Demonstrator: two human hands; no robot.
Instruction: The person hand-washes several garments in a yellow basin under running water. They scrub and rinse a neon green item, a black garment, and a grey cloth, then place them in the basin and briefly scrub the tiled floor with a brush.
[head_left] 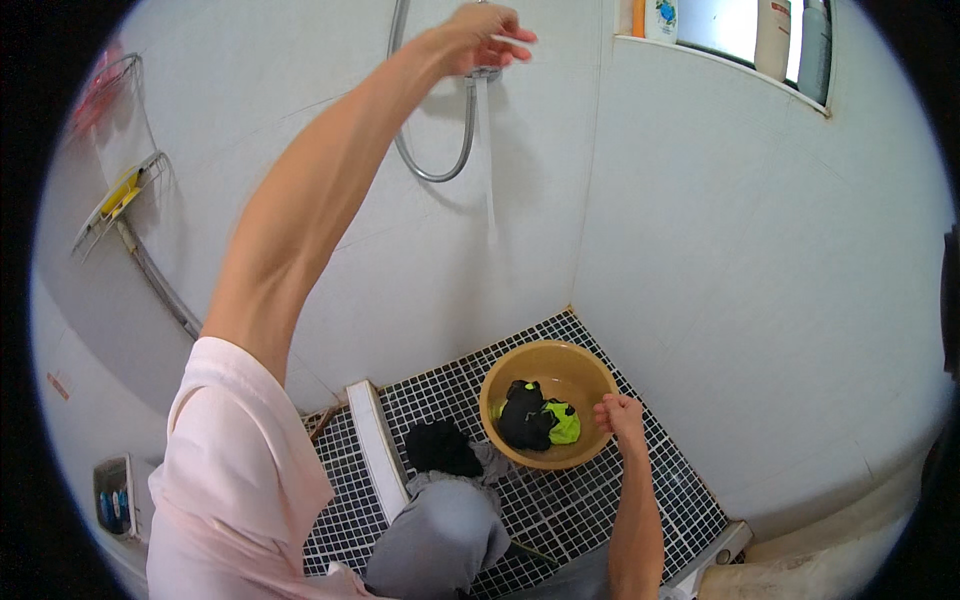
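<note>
My left hand (488,38) is raised to the wall tap (485,73), its fingers loosely bent and apart. It partly covers the tap, and whether it touches it is hard to tell. A thin stream of water (487,150) falls from the spout. Below on the tiled floor stands a tan plastic basin (548,349), holding a black and neon-green garment (528,418) in a crumpled heap. My right hand (620,414) is closed on the basin's right rim.
A metal shower hose (437,178) loops beneath the tap. Black cloth (440,447) lies left of the basin, beside a white raised ledge (377,450). Bottles (773,40) stand in the window recess. A yellow-and-white mop head (122,197) leans on the left wall.
</note>
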